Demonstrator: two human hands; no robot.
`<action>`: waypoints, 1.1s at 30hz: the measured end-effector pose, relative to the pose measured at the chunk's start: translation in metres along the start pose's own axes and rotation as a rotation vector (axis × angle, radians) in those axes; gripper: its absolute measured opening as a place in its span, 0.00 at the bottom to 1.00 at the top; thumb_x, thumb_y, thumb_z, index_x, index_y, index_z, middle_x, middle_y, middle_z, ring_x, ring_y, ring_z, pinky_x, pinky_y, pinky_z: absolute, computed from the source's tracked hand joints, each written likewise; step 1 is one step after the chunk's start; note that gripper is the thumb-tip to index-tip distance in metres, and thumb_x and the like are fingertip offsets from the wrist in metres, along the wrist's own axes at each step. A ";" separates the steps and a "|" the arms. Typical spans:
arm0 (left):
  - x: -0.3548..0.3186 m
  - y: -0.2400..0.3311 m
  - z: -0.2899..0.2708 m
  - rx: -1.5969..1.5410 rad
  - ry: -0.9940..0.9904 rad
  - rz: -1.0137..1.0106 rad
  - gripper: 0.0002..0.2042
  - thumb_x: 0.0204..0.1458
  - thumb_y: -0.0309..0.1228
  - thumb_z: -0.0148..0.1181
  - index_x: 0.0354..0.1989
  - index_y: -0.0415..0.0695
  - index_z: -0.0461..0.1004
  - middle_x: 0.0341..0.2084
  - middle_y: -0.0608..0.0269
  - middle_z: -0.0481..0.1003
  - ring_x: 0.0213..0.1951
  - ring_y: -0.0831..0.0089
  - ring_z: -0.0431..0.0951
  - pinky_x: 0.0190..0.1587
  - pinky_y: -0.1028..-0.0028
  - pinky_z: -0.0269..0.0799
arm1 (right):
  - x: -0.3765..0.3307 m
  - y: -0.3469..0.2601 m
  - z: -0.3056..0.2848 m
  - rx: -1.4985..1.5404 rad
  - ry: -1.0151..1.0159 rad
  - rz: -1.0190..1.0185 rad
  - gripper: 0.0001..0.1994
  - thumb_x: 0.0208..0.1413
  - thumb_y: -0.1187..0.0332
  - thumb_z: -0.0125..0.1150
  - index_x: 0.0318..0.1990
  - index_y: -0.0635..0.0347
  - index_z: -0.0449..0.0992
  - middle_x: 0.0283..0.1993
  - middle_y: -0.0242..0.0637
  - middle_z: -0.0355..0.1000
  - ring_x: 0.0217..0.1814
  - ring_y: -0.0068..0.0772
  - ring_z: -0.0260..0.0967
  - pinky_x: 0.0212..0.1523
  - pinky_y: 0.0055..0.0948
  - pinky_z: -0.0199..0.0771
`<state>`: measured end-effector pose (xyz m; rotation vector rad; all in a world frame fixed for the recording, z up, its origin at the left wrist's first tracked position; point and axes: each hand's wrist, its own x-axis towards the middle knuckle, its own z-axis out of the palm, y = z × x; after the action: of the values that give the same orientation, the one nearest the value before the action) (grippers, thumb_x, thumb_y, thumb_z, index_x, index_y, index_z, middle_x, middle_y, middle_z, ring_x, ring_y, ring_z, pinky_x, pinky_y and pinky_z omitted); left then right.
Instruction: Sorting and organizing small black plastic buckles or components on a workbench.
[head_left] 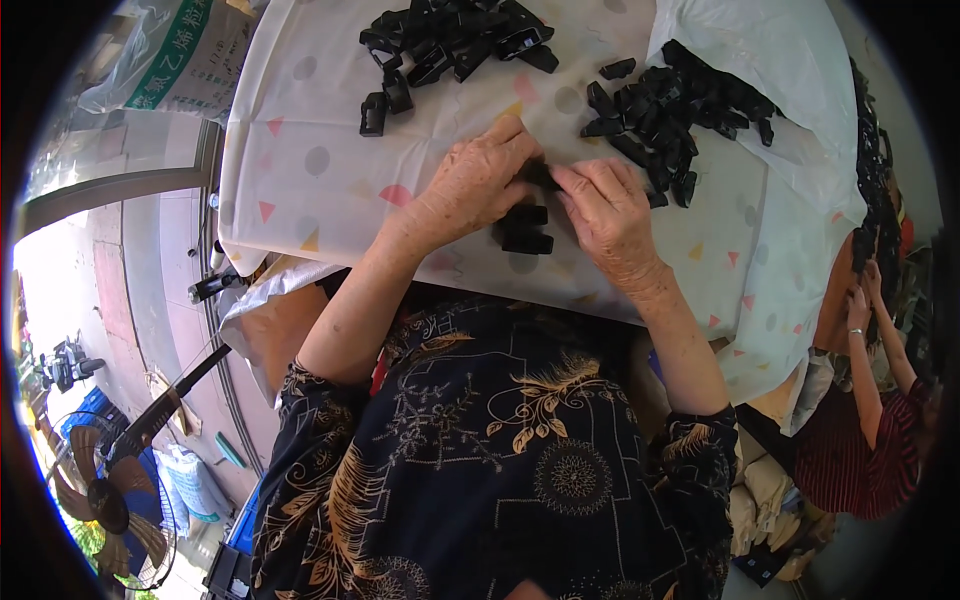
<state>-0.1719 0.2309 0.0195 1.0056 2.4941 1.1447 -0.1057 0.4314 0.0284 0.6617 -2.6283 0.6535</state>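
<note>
My left hand point(475, 180) and my right hand point(605, 205) meet at the middle of a table covered with a white cloth point(320, 150) dotted with coloured shapes. Both hands pinch one small black plastic part point(540, 176) between their fingertips. Just below the fingers lie two or three more black parts point(525, 230) on the cloth. A heap of black plastic parts point(455, 40) lies at the far middle of the table. A second heap point(675, 110) lies to the right, close to my right hand.
Another person in a red striped top point(865, 440) sits at the right, hands raised to a dark bundle point(868, 245). A standing fan point(105, 495) and a printed sack point(180, 50) are at the left, above a tiled floor.
</note>
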 end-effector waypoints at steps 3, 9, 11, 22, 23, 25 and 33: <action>-0.003 -0.002 0.001 0.009 0.031 -0.012 0.15 0.45 0.27 0.66 0.43 0.43 0.73 0.40 0.55 0.71 0.42 0.52 0.76 0.43 0.58 0.73 | -0.004 -0.001 0.004 -0.043 -0.014 -0.019 0.19 0.40 0.81 0.68 0.45 0.62 0.80 0.42 0.34 0.72 0.45 0.40 0.70 0.48 0.36 0.70; -0.006 -0.006 0.006 0.052 0.070 0.039 0.16 0.46 0.28 0.66 0.44 0.43 0.72 0.42 0.54 0.71 0.42 0.51 0.77 0.42 0.58 0.75 | -0.011 -0.005 0.001 -0.193 -0.051 -0.084 0.23 0.43 0.78 0.66 0.51 0.60 0.80 0.52 0.35 0.73 0.58 0.39 0.68 0.57 0.40 0.65; -0.003 -0.005 0.006 0.074 0.064 0.078 0.15 0.46 0.30 0.66 0.43 0.43 0.72 0.42 0.54 0.71 0.41 0.52 0.78 0.38 0.58 0.76 | -0.014 -0.003 0.006 -0.256 -0.055 -0.089 0.23 0.45 0.76 0.66 0.54 0.59 0.78 0.53 0.35 0.72 0.61 0.40 0.67 0.59 0.43 0.63; -0.050 -0.058 -0.079 0.326 0.512 -0.547 0.15 0.52 0.39 0.66 0.43 0.44 0.76 0.37 0.56 0.78 0.35 0.58 0.80 0.39 0.63 0.73 | -0.026 0.039 -0.029 -0.199 0.168 0.301 0.16 0.51 0.72 0.67 0.49 0.57 0.77 0.49 0.32 0.72 0.50 0.39 0.69 0.50 0.39 0.64; -0.050 -0.059 -0.080 0.405 0.472 -0.567 0.14 0.53 0.39 0.64 0.42 0.44 0.76 0.37 0.57 0.78 0.36 0.58 0.80 0.40 0.63 0.73 | -0.023 0.044 -0.027 -0.258 0.149 0.282 0.16 0.51 0.71 0.68 0.48 0.56 0.77 0.47 0.31 0.72 0.48 0.38 0.68 0.48 0.38 0.64; -0.047 -0.059 -0.077 0.318 0.421 -0.542 0.14 0.53 0.39 0.64 0.43 0.43 0.76 0.37 0.56 0.78 0.36 0.58 0.80 0.41 0.63 0.73 | -0.015 0.046 -0.024 -0.318 0.098 0.255 0.16 0.50 0.70 0.69 0.47 0.55 0.77 0.45 0.30 0.71 0.47 0.37 0.68 0.47 0.37 0.63; -0.040 -0.018 -0.021 0.330 0.351 -0.173 0.06 0.51 0.26 0.61 0.34 0.44 0.69 0.31 0.60 0.73 0.30 0.56 0.77 0.31 0.63 0.72 | -0.012 0.062 -0.014 -0.497 -0.043 0.122 0.14 0.50 0.70 0.69 0.46 0.51 0.77 0.38 0.29 0.69 0.42 0.34 0.66 0.44 0.35 0.62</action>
<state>-0.1607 0.1834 0.0174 0.6826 3.0553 0.9447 -0.1248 0.4912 0.0134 0.3696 -2.7262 0.0015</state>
